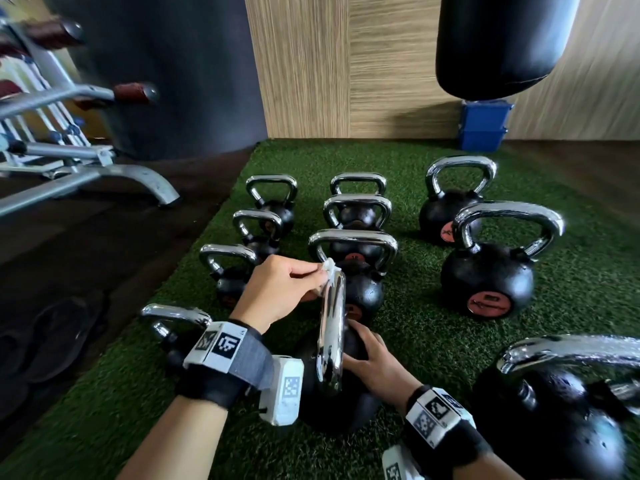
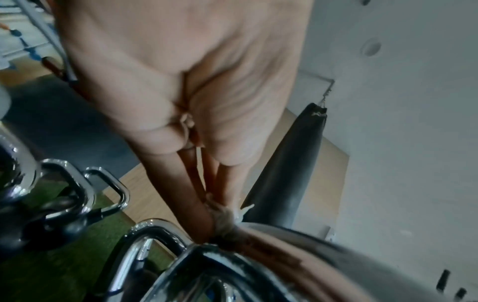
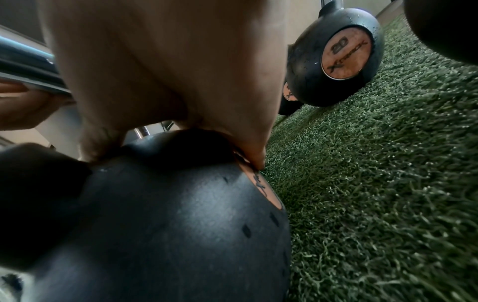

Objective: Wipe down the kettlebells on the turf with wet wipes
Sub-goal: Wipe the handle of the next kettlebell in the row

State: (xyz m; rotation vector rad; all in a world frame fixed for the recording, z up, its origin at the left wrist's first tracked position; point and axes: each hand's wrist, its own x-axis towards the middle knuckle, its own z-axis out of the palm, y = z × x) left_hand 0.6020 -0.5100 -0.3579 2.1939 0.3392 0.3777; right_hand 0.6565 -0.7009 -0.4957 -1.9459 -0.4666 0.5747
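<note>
The nearest kettlebell [image 1: 332, 410] has a black body and stands on the green turf [image 1: 415, 334], its chrome handle [image 1: 333, 327] seen edge-on. My left hand [image 1: 320, 277] pinches a small white wet wipe [image 1: 328, 265] against the top of that handle. In the left wrist view the fingertips [image 2: 207, 220] press the bunched wipe [image 2: 226, 214] onto the chrome bar [image 2: 323, 247]. My right hand [image 1: 367, 353] cups the right side of the body. Seen from the right wrist, its fingers [image 3: 254, 159] curve over the black ball [image 3: 168, 214] beside an orange label.
Several more chrome-handled kettlebells [image 1: 486, 271] stand in rows on the turf ahead, with another one [image 1: 554, 410] close at the right. A black punching bag [image 1: 498, 46] hangs over a blue box [image 1: 483, 126]. A metal bench frame [image 1: 86, 168] and dark floor lie to the left.
</note>
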